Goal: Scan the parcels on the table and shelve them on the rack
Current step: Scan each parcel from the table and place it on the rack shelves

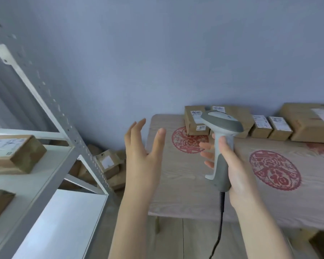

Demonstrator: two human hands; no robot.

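In the head view, the right hand (236,165) sits right of centre with its fingers and thumb curled round the handle of a grey and white scanner (223,119). The scanner is upright, with its head over the far part of the table (185,184), and its dark cable (220,221) hangs from the butt toward the bottom edge of the frame. The left hand (142,146) is raised at centre frame over the table's left edge, palm turned toward the scanner, fingers straight and slightly apart, holding nothing. The parcels stand in a row along the table's far edge against the blue wall (157,53): a brown labelled box (195,120) just left of the scanner head, a wider box (241,116) partly hidden behind it, two small boxes (261,128) (280,128) side by side, and a large box (310,124) at the right edge of the frame. Two round red prints (275,170) (187,141) mark the tabletop. The grey metal rack (69,128) fills the left of the frame, with one labelled parcel (15,152) on a shelf at middle left. More boxes (108,165) lie on the floor between rack and table.
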